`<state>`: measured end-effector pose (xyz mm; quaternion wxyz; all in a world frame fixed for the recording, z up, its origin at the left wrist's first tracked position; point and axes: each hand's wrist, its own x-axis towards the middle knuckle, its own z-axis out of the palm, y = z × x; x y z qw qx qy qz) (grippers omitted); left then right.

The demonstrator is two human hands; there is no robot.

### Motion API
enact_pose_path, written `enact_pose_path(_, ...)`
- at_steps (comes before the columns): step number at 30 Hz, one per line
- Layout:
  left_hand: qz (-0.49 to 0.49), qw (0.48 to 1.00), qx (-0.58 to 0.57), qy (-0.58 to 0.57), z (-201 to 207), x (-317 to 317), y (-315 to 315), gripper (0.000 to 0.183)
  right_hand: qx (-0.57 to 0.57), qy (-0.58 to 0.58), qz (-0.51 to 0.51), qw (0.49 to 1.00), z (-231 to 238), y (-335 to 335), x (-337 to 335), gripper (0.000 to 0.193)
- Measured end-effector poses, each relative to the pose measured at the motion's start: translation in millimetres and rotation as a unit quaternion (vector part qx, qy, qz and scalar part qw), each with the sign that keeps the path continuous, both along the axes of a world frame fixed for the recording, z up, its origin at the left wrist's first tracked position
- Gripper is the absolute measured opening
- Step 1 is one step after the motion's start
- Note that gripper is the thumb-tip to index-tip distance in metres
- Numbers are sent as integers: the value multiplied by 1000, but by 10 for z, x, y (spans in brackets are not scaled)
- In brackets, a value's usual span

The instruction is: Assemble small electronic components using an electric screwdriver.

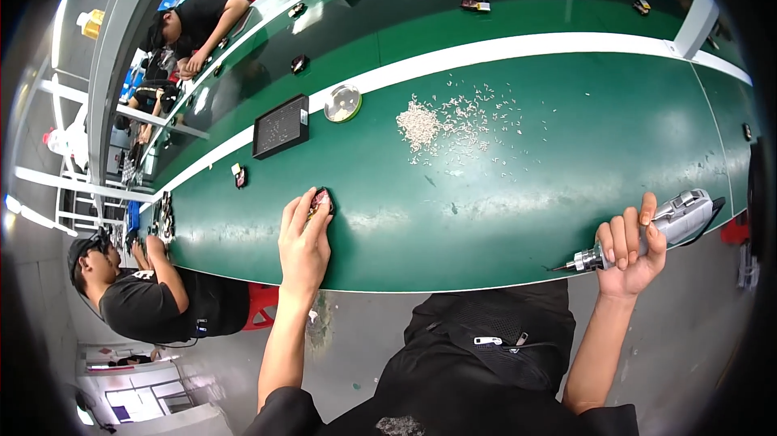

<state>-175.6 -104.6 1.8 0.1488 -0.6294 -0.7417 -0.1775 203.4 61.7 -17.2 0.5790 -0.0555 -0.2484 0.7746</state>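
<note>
Before you stretches a green worktop [486, 242]; below lies grey floor [364, 327], with a red stool [261, 306] to your left.

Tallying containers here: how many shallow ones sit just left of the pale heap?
2: a black rectangular tray, and, between it and the pale heap, a round dish. Nothing there seems to hide more.

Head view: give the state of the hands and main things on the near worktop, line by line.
Left hand: fingers on part
Part: partly covered
Right hand: fingers curled around driver
Driver: held, bit pointing left
White bits: some heaped, some scattered
Tray: flat, not empty
Dish: not empty
</note>
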Motion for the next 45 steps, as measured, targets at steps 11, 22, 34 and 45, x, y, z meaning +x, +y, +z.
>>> enact_pose_path(11,181,967,-24,180,131,-549,288,41,-32,27,-17,999,-24,11,57,10)
enact_pose_path(22,-100,994,-16,-35,35,343,1377,16,-49,53,-15,997,-36,27,65,10)
enact_pose_path(34,-155,985,27,-65,-8,169,1465,14,-50,59,-11,997,-47,16,74,9)
enact_pose_path(45,-103,918,28,-382,88,900,854,12,-65,49,-36,996,23,-3,13,8)
